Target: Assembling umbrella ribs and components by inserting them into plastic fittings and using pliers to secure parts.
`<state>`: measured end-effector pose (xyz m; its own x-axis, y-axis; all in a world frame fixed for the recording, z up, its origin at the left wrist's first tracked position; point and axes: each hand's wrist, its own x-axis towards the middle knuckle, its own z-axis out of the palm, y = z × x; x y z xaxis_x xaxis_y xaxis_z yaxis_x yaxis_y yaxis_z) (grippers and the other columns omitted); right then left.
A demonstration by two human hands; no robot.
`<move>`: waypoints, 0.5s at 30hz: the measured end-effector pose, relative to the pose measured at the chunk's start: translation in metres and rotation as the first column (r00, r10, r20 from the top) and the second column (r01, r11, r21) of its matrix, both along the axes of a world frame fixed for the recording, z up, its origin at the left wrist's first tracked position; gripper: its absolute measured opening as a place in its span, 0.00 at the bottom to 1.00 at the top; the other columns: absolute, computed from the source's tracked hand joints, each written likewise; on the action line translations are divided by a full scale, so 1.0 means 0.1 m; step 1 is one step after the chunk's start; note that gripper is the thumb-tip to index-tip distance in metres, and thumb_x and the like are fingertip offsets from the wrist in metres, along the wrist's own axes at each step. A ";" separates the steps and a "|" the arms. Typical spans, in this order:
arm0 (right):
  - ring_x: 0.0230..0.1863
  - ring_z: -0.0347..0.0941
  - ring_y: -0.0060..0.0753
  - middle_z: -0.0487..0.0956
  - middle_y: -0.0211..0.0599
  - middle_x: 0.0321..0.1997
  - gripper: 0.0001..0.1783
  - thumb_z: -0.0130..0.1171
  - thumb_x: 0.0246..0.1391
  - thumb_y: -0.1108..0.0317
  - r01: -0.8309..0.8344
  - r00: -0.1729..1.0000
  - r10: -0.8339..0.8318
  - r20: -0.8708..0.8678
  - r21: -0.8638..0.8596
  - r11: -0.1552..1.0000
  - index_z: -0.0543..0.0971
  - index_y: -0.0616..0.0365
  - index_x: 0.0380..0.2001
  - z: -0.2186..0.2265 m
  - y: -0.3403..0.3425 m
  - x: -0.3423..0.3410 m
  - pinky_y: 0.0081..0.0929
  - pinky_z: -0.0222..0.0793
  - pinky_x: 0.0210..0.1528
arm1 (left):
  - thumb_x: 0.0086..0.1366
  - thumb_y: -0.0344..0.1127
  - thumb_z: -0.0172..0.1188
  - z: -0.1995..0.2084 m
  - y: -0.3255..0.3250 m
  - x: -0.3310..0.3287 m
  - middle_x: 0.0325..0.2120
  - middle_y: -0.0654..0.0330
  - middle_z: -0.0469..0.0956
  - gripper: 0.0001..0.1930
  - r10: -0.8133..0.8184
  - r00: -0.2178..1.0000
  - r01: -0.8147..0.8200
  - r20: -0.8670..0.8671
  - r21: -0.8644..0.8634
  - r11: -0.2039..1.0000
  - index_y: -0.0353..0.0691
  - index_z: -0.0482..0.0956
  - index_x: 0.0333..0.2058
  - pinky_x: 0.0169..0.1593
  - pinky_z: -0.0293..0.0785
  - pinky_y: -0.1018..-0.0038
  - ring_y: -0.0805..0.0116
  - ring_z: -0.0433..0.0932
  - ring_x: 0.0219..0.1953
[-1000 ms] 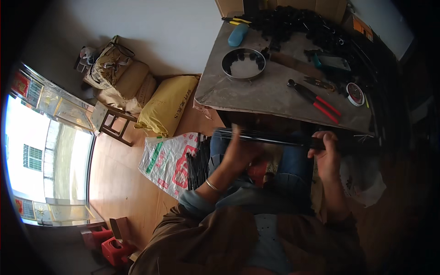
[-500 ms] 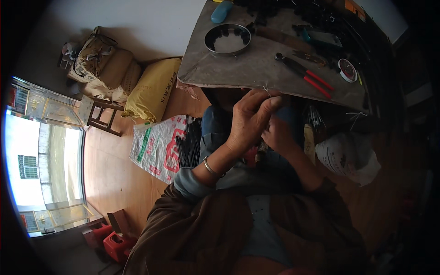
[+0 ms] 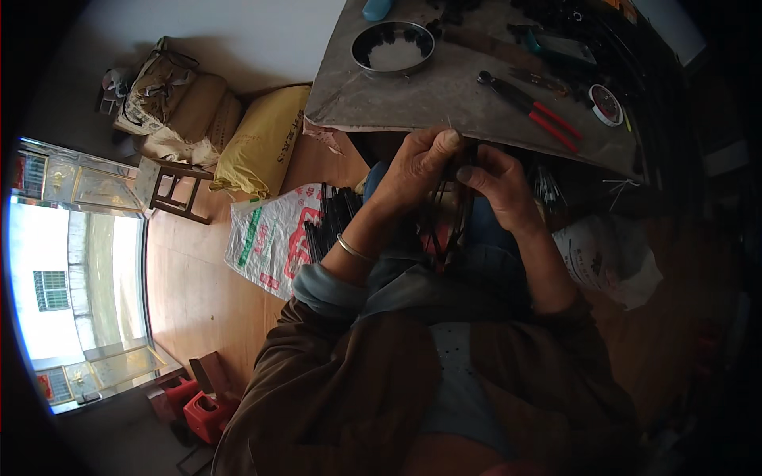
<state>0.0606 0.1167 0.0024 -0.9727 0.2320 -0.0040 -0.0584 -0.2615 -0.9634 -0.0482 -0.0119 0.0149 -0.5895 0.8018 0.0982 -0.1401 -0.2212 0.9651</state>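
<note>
My left hand (image 3: pixel 417 170) is closed at the near edge of the table, thumb pressed against the fingers. Fine wire ends (image 3: pixel 450 122) stick up past its thumb tip. Close beside it, my right hand (image 3: pixel 506 189) has bent fingers and a thumb drawn in toward them; whatever lies between them is dark and too small to make out. Thin dark strands (image 3: pixel 435 226) show below the hands, over my lap. Shadow hides where their upper ends run.
On the table (image 3: pixel 357 103) are a metal bowl (image 3: pixel 394 55) of pale grains, red-handled pliers (image 3: pixel 548 123) and a round tin (image 3: pixel 606 105). Black rods (image 3: pixel 333 214) lie by a printed sack (image 3: pixel 270 238) at left. A white bag (image 3: pixel 607 266) sits at right.
My right hand has risen from below my left hand to beside it, its fingers loosening. My left hand has moved slightly left and nearer to me. The dark strands now show below.
</note>
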 end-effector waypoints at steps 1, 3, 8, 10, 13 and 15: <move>0.28 0.73 0.17 0.77 0.28 0.26 0.08 0.63 0.55 0.68 -0.007 1.000 0.007 0.001 0.000 1.000 0.77 0.62 0.33 0.04 0.03 0.00 0.17 0.68 0.31 | 0.66 0.58 0.51 -0.05 -0.02 -0.09 0.22 0.69 0.69 0.25 -0.117 0.993 0.117 -0.010 0.016 0.993 0.38 0.74 0.30 0.30 0.64 0.80 0.80 0.66 0.27; 0.27 0.74 0.20 0.78 0.30 0.26 0.07 0.62 0.54 0.69 -0.197 0.980 0.197 -0.015 -0.021 0.980 0.78 0.63 0.31 0.08 0.06 0.00 0.18 0.69 0.31 | 0.64 0.61 0.52 -0.06 -0.08 -0.24 0.23 0.68 0.68 0.27 -0.283 0.959 0.284 -0.012 0.047 0.958 0.38 0.72 0.30 0.31 0.65 0.80 0.79 0.67 0.28; 0.31 0.74 0.19 0.78 0.31 0.28 0.07 0.60 0.52 0.70 -0.233 0.972 0.230 0.038 0.132 0.963 0.79 0.63 0.30 0.11 -0.05 -0.01 0.18 0.69 0.34 | 0.60 0.51 0.63 0.09 -0.28 -0.26 0.24 0.65 0.67 0.22 -0.489 0.872 0.490 -0.029 0.063 0.869 0.39 0.68 0.21 0.32 0.70 0.77 0.74 0.69 0.29; 0.35 0.72 0.18 0.78 0.31 0.32 0.08 0.58 0.55 0.69 -0.064 0.998 0.060 0.022 0.223 0.973 0.78 0.63 0.34 0.02 -0.02 0.05 0.17 0.67 0.39 | 0.61 0.46 0.62 0.10 -0.15 -0.07 0.24 0.67 0.68 0.17 -0.365 0.905 0.327 0.220 0.191 0.926 0.39 0.71 0.25 0.29 0.67 0.81 0.77 0.69 0.29; 0.31 0.74 0.23 0.77 0.33 0.37 0.18 0.58 0.54 0.72 0.159 0.986 -0.165 0.023 0.174 0.972 0.72 0.66 0.49 0.10 -0.17 0.14 0.22 0.73 0.35 | 0.67 0.45 0.56 0.03 0.12 0.20 0.19 0.71 0.68 0.14 -0.187 0.924 0.096 0.334 0.272 0.958 0.41 0.72 0.27 0.16 0.64 0.83 0.82 0.65 0.16; 0.42 0.76 0.29 0.78 0.38 0.44 0.24 0.58 0.56 0.69 0.206 0.960 -0.260 0.102 0.369 0.906 0.70 0.66 0.54 0.10 -0.15 0.10 0.26 0.72 0.44 | 0.68 0.43 0.55 0.06 0.21 0.29 0.20 0.73 0.68 0.14 -0.015 0.955 -0.078 0.296 0.299 0.951 0.42 0.71 0.26 0.23 0.64 0.84 0.85 0.65 0.21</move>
